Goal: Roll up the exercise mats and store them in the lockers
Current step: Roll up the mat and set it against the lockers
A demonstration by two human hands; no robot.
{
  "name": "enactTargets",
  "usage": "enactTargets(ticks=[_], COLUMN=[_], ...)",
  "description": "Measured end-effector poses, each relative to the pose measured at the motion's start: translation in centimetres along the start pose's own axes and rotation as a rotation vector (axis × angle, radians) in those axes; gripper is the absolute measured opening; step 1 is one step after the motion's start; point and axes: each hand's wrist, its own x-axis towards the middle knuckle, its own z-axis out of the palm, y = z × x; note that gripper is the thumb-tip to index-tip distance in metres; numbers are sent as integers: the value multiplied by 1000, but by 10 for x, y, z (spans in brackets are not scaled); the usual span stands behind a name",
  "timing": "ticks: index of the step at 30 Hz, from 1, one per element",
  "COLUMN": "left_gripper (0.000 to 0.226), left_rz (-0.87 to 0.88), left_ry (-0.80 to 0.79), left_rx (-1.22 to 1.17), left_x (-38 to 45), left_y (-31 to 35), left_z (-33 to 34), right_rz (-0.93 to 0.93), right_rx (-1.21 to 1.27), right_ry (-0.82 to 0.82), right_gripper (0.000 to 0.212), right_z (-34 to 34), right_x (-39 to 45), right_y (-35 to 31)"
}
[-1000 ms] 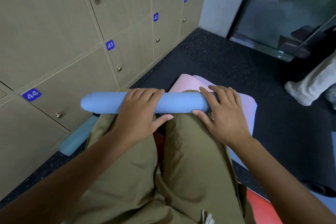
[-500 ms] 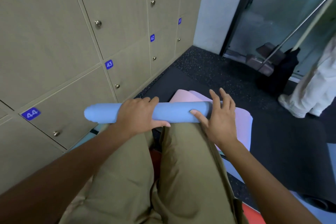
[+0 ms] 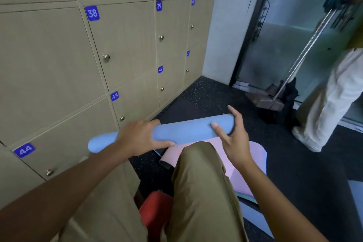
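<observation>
- Blue rolled mat [image 3: 184, 130] is held off the floor above the person's knees, lying across the view with its left end nearer the lockers [image 3: 59, 65] and its right end raised slightly.
- Left hand [image 3: 140, 138] grips the roll left of its middle, fingers curled over the top and thumb stretched along the near side.
- Right hand [image 3: 233, 139] holds the roll's right end, thumb pressed on the near face and fingers reaching round the end cap.
- Pink mat [image 3: 245, 165] lies partly unrolled on the dark floor [image 3: 294, 173] beneath the right knee.
- Tan locker doors on the left are all closed; numbers 38 to 44 show on blue tags.
- Far right, another person [image 3: 337, 88] in pale trousers stands by the glass door, a gloved hand on a metal pole [image 3: 306, 49].
</observation>
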Motion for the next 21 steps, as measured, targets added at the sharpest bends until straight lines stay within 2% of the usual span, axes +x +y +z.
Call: enactTargets(ticks=[6, 10, 12, 15, 18, 21], left_gripper=[92, 89, 88, 73, 61, 60], left_rz=[-31, 24, 21, -18, -60, -86], left_ry=[-1, -30, 53, 183, 270, 322], left_rx=[-235, -473, -655, -922, -1029, -1089], left_x=[-9, -24, -33, -44, -54, -63], left_y=[3, 25, 44, 71, 86, 88], left_z=[-4, -14, -16, -21, -23, -17], right_rz=[-98, -201, -274, -375, -451, -534], right_rx=[73, 116, 47, -59, -98, -156], right_ry=[102, 61, 7, -59, -57, -88], right_gripper=[45, 42, 45, 49, 47, 48], right_z=[-4, 1, 7, 16, 19, 19], right_x=[12, 12, 7, -3, -15, -27], right_y=[-36, -81, -100, -117, -131, -138])
